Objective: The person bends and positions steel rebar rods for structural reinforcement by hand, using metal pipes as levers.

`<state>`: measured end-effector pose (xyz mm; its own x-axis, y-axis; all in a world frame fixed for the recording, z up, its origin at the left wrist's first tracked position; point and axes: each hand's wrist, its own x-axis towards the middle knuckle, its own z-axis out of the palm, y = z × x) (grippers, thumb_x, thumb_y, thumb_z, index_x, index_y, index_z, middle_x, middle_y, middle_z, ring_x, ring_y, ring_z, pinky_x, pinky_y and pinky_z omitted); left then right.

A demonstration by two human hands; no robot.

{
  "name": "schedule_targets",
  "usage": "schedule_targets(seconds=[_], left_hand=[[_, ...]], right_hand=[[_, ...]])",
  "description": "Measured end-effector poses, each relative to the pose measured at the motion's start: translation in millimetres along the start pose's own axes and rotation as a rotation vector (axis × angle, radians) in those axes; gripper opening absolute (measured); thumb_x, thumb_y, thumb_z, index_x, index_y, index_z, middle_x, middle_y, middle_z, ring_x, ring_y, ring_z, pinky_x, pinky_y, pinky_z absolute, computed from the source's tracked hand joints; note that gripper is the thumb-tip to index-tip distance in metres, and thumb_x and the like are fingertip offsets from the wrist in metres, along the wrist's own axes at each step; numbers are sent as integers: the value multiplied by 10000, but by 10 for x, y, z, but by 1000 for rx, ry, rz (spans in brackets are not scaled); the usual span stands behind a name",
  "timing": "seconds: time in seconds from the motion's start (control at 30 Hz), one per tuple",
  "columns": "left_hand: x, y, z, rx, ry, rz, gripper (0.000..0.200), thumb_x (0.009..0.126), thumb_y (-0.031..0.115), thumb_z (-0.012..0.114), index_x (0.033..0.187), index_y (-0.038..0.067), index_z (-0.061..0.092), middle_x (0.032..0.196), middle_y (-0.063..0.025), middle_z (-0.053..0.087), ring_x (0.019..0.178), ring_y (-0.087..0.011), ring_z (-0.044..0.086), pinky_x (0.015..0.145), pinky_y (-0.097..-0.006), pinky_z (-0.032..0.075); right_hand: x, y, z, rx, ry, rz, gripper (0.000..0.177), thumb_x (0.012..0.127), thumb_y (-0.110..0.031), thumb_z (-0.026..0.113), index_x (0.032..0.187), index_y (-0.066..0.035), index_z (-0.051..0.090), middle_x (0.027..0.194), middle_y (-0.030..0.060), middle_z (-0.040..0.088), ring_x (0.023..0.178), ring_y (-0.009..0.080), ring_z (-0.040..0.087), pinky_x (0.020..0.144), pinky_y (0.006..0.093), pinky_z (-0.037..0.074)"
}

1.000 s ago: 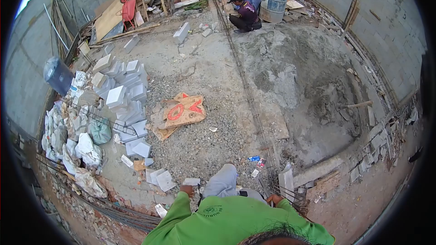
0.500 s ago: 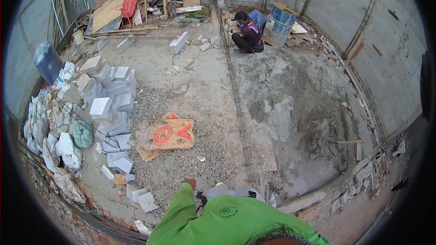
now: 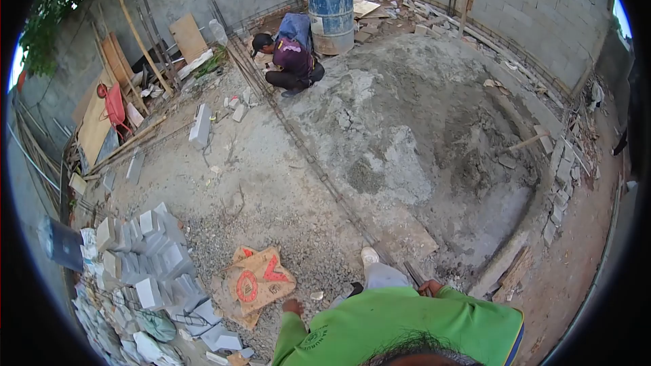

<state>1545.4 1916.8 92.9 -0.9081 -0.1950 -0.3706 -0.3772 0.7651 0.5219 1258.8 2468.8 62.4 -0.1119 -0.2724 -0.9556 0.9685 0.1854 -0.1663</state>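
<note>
Slantwise ahead, a long steel cage; stacked blocks to the left; beyond, a crouching person by a blue barrel, contents unclear. Sack on gravel near the left hand; dark bar beside the right hand; can't tell either grip!

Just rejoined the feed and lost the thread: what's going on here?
The left hand is near the sack, apparently empty. The right hand is by a dark bar; whether its grip is on it is unclear. A co-worker crouches by the drum; blocks lie piled at left.
</note>
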Motion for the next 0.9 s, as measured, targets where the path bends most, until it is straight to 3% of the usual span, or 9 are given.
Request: schedule_targets(seconds=[0.03, 0.07, 0.1, 0.17, 0.27, 0.5, 0.57, 0.63, 0.9], left_hand=[[-66, 82, -92, 45, -118, -101, 121, 911, 147, 567, 972, 76, 645, 814, -123, 671, 693, -236, 652, 503, -404, 495], [-178, 94, -210, -54, -195, -262, 123, 912, 149, 566, 978, 77, 642, 822, -125, 670, 699, -240, 652, 507, -407, 495], [-288, 130, -308, -255, -222, -475, 126, 913, 151, 565, 985, 78, 638, 830, -127, 668, 705, -243, 652, 512, -411, 495], [-271, 233, -391, -692, -140, -854, 132, 915, 156, 563, 998, 79, 632, 846, -131, 666, 716, -250, 651, 520, -417, 496], [294, 245, -661, -1021, 35, -1027, 142, 919, 163, 560, 1017, 81, 622, 870, -137, 661, 734, -260, 650, 533, -427, 497], [1995, 14, -1733, -1284, 261, -934, 171, 926, 179, 553, 1062, 86, 600, 926, -152, 652, 775, -284, 647, 563, -451, 500], [2387, -191, -2014, -1332, 297, -886, 181, 928, 184, 551, 1074, 87, 593, 942, -156, 649, 787, -291, 646, 571, -458, 500], [2792, -456, -2284, -1380, 321, -843, 190, 930, 189, 548, 1087, 88, 587, 958, -160, 646, 799, -298, 645, 580, -464, 501], [4220, -1478, -3575, -1381, 284, -669, 231, 938, 208, 540, 1138, 94, 561, 1022, -177, 635, 846, -326, 642, 614, -491, 504]], right_hand=[[447, -230, 91, -78, 49, -93, 114, 725, -124, 663, 746, -28, 723, 625, 132, 669, 550, 271, 626, 554, 381, 515], [355, -558, 419, -191, 80, 43, 117, 705, -107, 633, 702, -21, 712, 629, 147, 674, 543, 292, 629, 552, 394, 521], [555, -737, 384, -233, -178, 215, 126, 705, -111, 631, 698, -11, 708, 646, 158, 685, 529, 297, 628, 547, 397, 518], [688, -1157, 556, -158, -80, 112, 115, 671, -120, 756, 706, -12, 738, 639, 131, 671, 563, 257, 613, 555, 378, 486], [618, -2106, 1060, -423, -109, -28, 118, 725, -130, 730, 709, -14, 741, 628, 125, 669, 556, 233, 613, 559, 368, 483], [686, -3685, 1863, -271, -205, -30, 141, 761, -139, 719, 812, -10, 743, 614, 97, 650, 525, 199, 601, 529, 354, 483], [641, -3992, 2060, -17, -180, 118, 292, 856, -128, 612, 1047, 92, 637, 665, 119, 584, 540, 205, 541, 551, 335, 464], [572, -4244, 2359, 39, -223, 170, 324, 872, -128, 584, 1118, 84, 590, 684, 84, 539, 568, 169, 522, 544, 321, 455], [983, -4933, 3523, 129, -169, 228, 322, 877, -159, 601, 1098, 75, 603, 691, 85, 544, 585, 158, 528, 535, 323, 460]])
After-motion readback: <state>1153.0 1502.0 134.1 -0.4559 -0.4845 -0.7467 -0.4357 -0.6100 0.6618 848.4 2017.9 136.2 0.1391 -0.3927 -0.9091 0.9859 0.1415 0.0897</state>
